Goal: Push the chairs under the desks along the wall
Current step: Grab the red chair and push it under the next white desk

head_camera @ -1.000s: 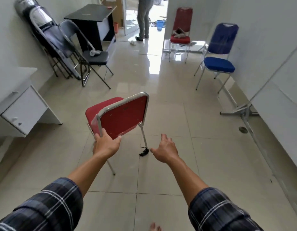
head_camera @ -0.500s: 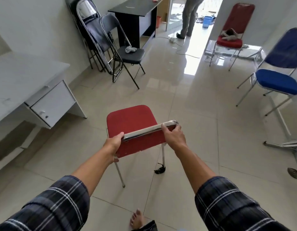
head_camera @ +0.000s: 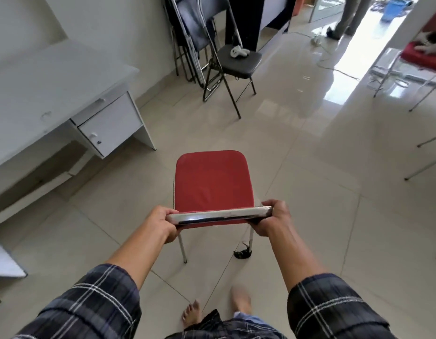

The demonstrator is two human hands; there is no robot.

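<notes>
A red padded chair (head_camera: pixel 212 179) with a chrome frame stands on the tiled floor right in front of me, seen from above. My left hand (head_camera: pixel 163 222) grips the left end of its chrome backrest rail, and my right hand (head_camera: pixel 273 220) grips the right end. A white desk (head_camera: pixel 53 86) with a drawer unit stands along the left wall, up and left of the chair, with open space under its top. A black folding chair (head_camera: pixel 239 61) with a small white object on its seat stands further along that wall.
Folded black chairs (head_camera: pixel 187 33) lean on the wall behind the folding chair, beside a dark desk (head_camera: pixel 258 18). Another red chair (head_camera: pixel 422 57) stands at the far right near a doorway, where a person's legs (head_camera: pixel 346 15) show. A white cable crosses the floor.
My right hand has closed on the backrest rail, joining the left. I have stepped closer, so the chair and white desk now sit nearer and lower in view.
</notes>
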